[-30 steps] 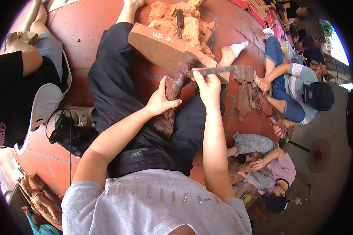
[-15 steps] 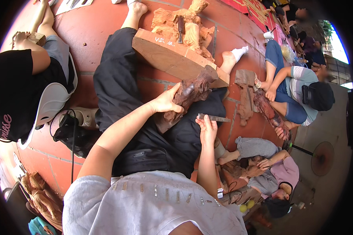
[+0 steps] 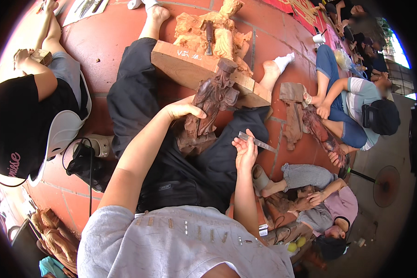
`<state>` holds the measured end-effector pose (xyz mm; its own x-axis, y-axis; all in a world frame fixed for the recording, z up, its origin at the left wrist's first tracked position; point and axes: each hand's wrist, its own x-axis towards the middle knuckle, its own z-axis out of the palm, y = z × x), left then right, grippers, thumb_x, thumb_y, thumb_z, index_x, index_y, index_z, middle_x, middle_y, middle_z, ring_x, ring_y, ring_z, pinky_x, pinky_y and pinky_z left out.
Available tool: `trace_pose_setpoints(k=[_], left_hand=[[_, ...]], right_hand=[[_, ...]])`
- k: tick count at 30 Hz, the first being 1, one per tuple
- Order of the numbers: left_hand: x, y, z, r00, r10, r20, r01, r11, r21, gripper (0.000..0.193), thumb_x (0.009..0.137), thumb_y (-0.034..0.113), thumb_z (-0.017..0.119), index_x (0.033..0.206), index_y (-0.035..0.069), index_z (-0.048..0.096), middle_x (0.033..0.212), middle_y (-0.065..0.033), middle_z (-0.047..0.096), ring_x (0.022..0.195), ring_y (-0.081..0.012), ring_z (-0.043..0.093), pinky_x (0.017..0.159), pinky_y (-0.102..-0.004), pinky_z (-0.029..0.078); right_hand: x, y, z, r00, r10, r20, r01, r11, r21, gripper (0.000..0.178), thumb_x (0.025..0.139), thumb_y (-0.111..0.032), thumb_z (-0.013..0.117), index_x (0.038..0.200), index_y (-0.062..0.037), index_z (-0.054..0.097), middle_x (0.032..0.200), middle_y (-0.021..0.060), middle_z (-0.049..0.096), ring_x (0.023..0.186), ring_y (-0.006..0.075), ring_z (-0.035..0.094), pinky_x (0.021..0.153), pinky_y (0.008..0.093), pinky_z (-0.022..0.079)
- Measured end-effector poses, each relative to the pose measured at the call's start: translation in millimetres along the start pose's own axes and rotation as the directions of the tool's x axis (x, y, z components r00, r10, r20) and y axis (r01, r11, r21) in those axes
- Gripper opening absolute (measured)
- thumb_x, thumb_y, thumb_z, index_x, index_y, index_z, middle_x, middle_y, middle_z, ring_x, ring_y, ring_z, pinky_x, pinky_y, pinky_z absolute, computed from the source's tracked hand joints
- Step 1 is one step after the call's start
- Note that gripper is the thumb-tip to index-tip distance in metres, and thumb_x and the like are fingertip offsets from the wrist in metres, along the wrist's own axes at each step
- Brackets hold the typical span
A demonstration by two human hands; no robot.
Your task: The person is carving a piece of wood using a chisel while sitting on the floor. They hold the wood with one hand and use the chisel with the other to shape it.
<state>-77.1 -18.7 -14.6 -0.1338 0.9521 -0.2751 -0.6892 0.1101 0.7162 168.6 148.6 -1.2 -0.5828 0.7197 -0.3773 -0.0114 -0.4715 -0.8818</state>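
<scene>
My left hand (image 3: 188, 107) grips a dark brown carved wooden figurine (image 3: 213, 99), fingers wrapped behind it and thumb across its front. The figurine leans upright over my lap, its base near my dark trousers. On the right, my right hand (image 3: 245, 150) is raised, apart from the figurine. Between its thumb and fingers sits a flat, tapering grey metal blade (image 3: 259, 142), pointing away to the right. Whether the blade is a chisel or a file I cannot tell.
Beyond my lap stands a thick wooden block (image 3: 183, 62) bearing an orange-brown carving (image 3: 222, 39) and a dark-handled chisel (image 3: 209, 37). Co-workers sit left and right on red tiles. A carved wood piece (image 3: 291, 116) lies right, with a fan (image 3: 385, 186) beyond. A black cable (image 3: 91, 180) runs at left.
The figurine has turned in my left hand, so its carved side and round top now show. My right hand has rotated, swinging the blade's far end nearer to me.
</scene>
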Motion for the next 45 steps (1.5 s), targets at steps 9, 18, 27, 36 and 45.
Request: trace_pose_setpoints(k=[9, 18, 27, 36, 45], left_hand=[[-8, -16, 16, 0.898, 0.277, -0.342, -0.231, 0.958, 0.169, 0.098, 0.075, 0.02, 0.082, 0.15, 0.002, 0.021, 0.144, -0.0154, 0.042, 0.132, -0.0235, 0.04, 0.112, -0.036, 0.029], [12, -28, 39, 0.732, 0.469, -0.494, -0.239, 0.856, 0.458, 0.088, 0.074, 0.037, 0.083, 0.142, 0.005, 0.038, 0.127, -0.0164, 0.059, 0.12, -0.0221, 0.055, 0.102, -0.0348, 0.042], [11, -26, 43, 0.706, 0.484, -0.517, -0.227, 0.846, 0.481, 0.085, 0.073, 0.034, 0.083, 0.139, 0.003, 0.04, 0.121, -0.016, 0.063, 0.114, -0.0239, 0.06, 0.097, -0.0349, 0.046], [7, -25, 43, 0.701, 0.495, -0.513, -0.154, 0.808, 0.569, 0.08, 0.075, 0.041, 0.079, 0.136, 0.004, 0.044, 0.123, -0.0181, 0.062, 0.115, -0.0275, 0.06, 0.098, -0.0371, 0.046], [9, -26, 40, 0.753, 0.373, -0.543, -0.025, 0.84, 0.542, 0.084, 0.075, 0.051, 0.076, 0.139, 0.007, 0.044, 0.127, -0.0182, 0.06, 0.119, -0.0287, 0.058, 0.1, -0.0374, 0.044]], right_hand=[[2, -2, 6, 0.999, 0.036, 0.028, -0.033, 0.996, -0.086, 0.028, 0.098, -0.008, 0.054, 0.124, 0.0024, 0.054, 0.1, 0.013, 0.066, 0.085, 0.018, 0.067, 0.076, 0.0325, 0.058], [41, -80, 154, 0.666, -0.339, 0.664, 0.739, 0.415, -0.53, 0.01, 0.081, -0.008, 0.071, 0.078, -0.0002, 0.065, 0.097, 0.014, 0.061, 0.102, 0.0268, 0.059, 0.087, 0.0384, 0.047], [75, -95, 181, 0.819, -0.132, 0.558, 0.562, 0.377, -0.736, 0.018, 0.079, -0.018, 0.073, 0.083, -0.0018, 0.068, 0.082, 0.0118, 0.067, 0.078, 0.0244, 0.066, 0.066, 0.0372, 0.05], [68, -84, 187, 0.724, -0.241, 0.646, 0.689, 0.228, -0.688, 0.015, 0.075, -0.018, 0.074, 0.082, -0.0057, 0.07, 0.079, 0.0099, 0.065, 0.081, 0.0279, 0.062, 0.078, 0.04, 0.048], [60, -66, 188, 0.599, -0.343, 0.723, 0.752, -0.069, -0.656, 0.017, 0.076, -0.021, 0.073, 0.082, -0.0055, 0.07, 0.087, 0.0106, 0.066, 0.094, 0.0294, 0.059, 0.086, 0.042, 0.045]])
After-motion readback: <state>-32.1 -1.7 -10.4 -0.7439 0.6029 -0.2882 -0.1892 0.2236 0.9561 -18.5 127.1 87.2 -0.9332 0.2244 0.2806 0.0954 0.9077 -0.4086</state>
